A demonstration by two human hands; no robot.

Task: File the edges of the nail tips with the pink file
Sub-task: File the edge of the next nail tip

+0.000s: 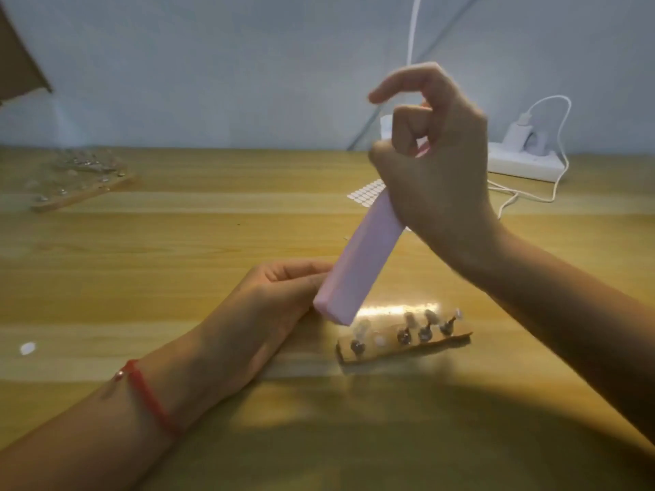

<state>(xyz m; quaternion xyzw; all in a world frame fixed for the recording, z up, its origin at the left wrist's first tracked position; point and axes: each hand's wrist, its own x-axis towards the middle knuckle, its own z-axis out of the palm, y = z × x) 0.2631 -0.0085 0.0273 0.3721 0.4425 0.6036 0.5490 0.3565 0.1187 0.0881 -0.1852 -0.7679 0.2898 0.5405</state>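
Pink file (361, 264) in its grip, your right hand (439, 171) is raised above and behind the wooden strip (407, 349); its wrist is bent, the lower fingers and thumb are curled round the file's upper end, and the index finger arches free over the top. Your forearm runs in from the right, passing over the strip's right end.

Your left hand (280, 295) lies low on the table (177, 242), just left of the strip, with its fingers curled toward the file's lower end; the file hides the fingertips, so you cannot tell whether they pinch anything. A red cord (149, 395) circles that wrist.

The file's long axis slants steeply: the top end leans away and to the right into your fist; the bottom end points down and to the left, just above the strip's left end and beside your left fingertips.

The strip carries a row of clear nail tips (425, 324) on small metal stands; they are blurred. Behind the strip lies a sheet of white dots (367, 194); farther back and to its right, a white power strip (524, 164) with a looping cable (556, 143); far to its left, a second board (81, 193).
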